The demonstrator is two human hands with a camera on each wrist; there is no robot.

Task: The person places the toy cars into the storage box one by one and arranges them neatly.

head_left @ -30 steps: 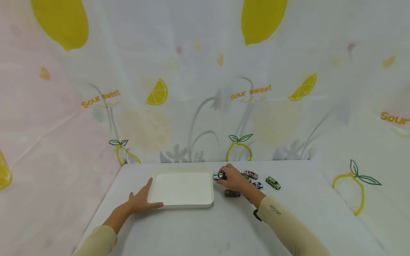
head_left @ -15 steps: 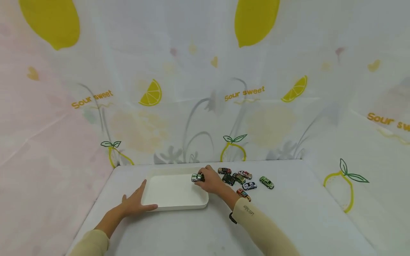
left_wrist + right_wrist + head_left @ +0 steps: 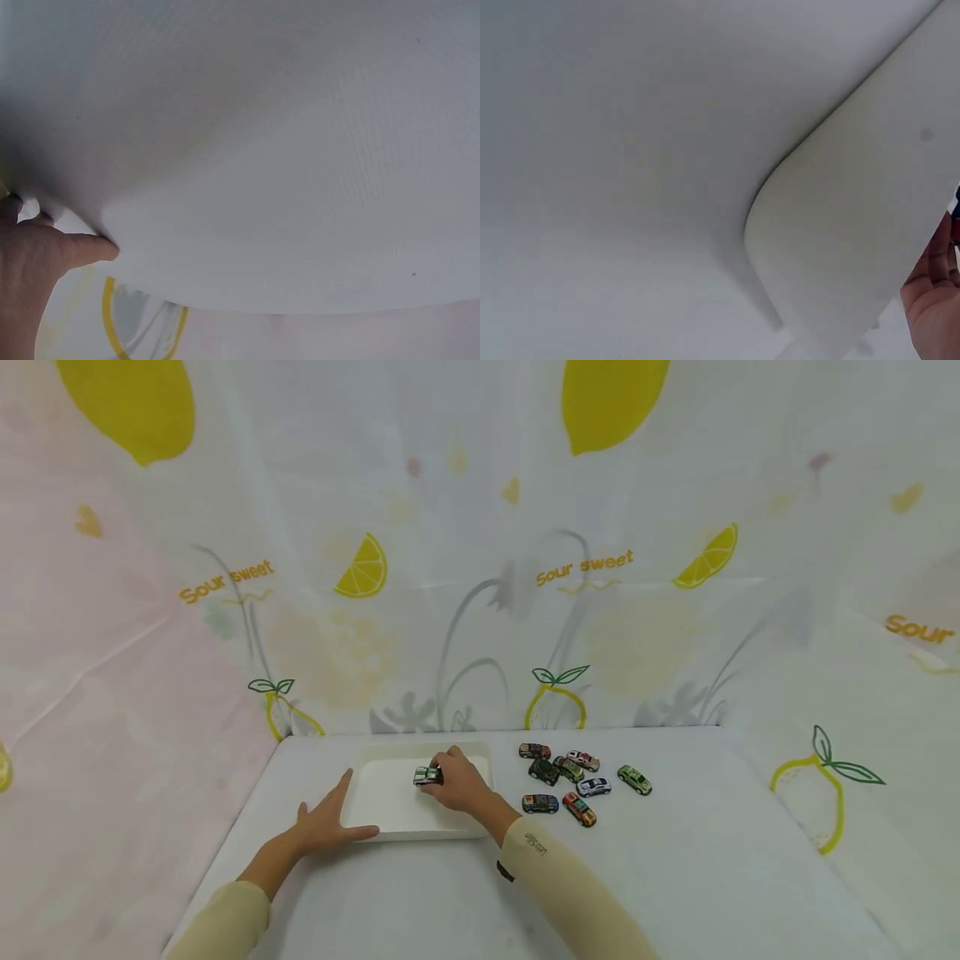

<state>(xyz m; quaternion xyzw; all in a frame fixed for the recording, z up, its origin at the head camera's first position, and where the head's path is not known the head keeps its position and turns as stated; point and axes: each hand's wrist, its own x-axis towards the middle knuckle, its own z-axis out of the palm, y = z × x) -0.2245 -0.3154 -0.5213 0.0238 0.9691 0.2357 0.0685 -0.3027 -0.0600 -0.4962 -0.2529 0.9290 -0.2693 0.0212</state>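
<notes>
"Leftward, since the earlier frame: the green-and-white toy car [image 3: 427, 776] has gone from near the right rim of the white tray [image 3: 382, 810] to about its middle."

"How is it held?"

"By the right hand [image 3: 459, 783], its grip pinching the car between thumb and fingers. It's inside the walls, over the tray floor; whether the wheels touch, I can't tell."

"And for the work, what does that mean?"

"I'd judge the crossing of the right wall done and the release not yet made."

"Is the left hand doing anything?"

"The left hand [image 3: 324, 828] is spread at the tray's left end, thumb at the near edge, fingers up the left side, much as before. I'd say it steadies the tray."

"Any edges to mind?"

"Low walls all round, and the right wrist passes over the near right corner. Bare floor shows left of the car and in front of it."

"Beyond that?"

"A strip of counter [image 3: 675, 868] parts the tray from 8 other toy cars [image 3: 568, 768]. 7 sit near each other; the bright green car [image 3: 634, 779] stands apart, farthest right."
</notes>
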